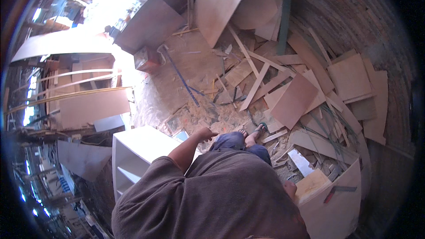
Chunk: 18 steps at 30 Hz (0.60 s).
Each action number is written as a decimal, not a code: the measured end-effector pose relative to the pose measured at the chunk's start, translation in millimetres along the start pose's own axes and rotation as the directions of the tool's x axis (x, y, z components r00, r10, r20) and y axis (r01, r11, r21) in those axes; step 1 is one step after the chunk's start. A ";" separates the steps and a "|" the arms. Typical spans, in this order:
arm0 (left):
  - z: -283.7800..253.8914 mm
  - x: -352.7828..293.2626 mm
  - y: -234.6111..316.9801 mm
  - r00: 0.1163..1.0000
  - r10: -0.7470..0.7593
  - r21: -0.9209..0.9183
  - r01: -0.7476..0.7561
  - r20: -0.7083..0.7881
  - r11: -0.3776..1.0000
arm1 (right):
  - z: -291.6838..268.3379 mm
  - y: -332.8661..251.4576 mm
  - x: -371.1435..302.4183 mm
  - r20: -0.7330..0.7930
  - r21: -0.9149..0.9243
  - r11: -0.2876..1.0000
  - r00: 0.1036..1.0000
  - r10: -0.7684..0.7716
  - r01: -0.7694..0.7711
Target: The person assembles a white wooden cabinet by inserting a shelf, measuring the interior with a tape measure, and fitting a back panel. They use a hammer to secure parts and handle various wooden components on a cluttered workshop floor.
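Observation:
My left hand (205, 134) is held out over my left thigh, just past the corner of a white cabinet (150, 144) with open shelf compartments. One finger points to the right, and I see nothing held in it. Low on my right side, part of my right hand (290, 189) shows against my shirt. It is next to a light wooden block (312, 184) on a pale board (338, 210); its fingers are mostly hidden. On that board lies an L-shaped tool (330, 194) with a red part and a dark arm.
Loose strips, offcuts and a reddish-brown panel (294, 101) cover the floor ahead and to the right. Large sheets (223, 4) lean at the back. A sandalled foot (260, 129) stands among the scraps. Stacked panels (95, 107) are at the left, and a ridged wall (354, 9) curves along the right.

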<state>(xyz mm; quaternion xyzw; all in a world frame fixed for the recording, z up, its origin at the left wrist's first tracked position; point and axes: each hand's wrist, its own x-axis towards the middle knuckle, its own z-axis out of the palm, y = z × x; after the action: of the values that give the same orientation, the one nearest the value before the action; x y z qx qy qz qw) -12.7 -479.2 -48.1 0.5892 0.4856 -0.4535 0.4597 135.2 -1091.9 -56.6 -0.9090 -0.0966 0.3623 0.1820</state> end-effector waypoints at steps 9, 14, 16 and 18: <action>31.7 16.0 35.4 0.939 -0.018 -0.192 0.088 0.342 0.977 | -19.6 13.6 67.6 0.074 0.584 0.713 0.900 0.429 -0.388; -6.9 9.1 36.0 0.967 -0.045 0.007 0.045 0.252 0.999 | 1.8 -25.5 62.4 -0.025 0.745 0.615 0.911 0.413 -0.258; -30.7 8.9 34.7 0.971 0.015 0.045 -0.026 0.240 0.999 | 28.9 -31.5 54.9 -0.006 0.798 0.528 0.873 0.488 -0.289; -53.2 13.1 33.0 0.969 0.015 0.025 -0.022 0.248 0.999 | 60.4 -31.6 44.6 -0.116 0.501 0.815 0.911 0.395 -0.290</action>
<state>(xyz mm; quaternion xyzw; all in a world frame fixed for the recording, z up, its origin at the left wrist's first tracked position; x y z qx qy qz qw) 26.2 -428.3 -48.7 0.5389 0.4124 -0.5259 0.5128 124.0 -1033.6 -112.3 -0.8727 0.1811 0.3013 0.3389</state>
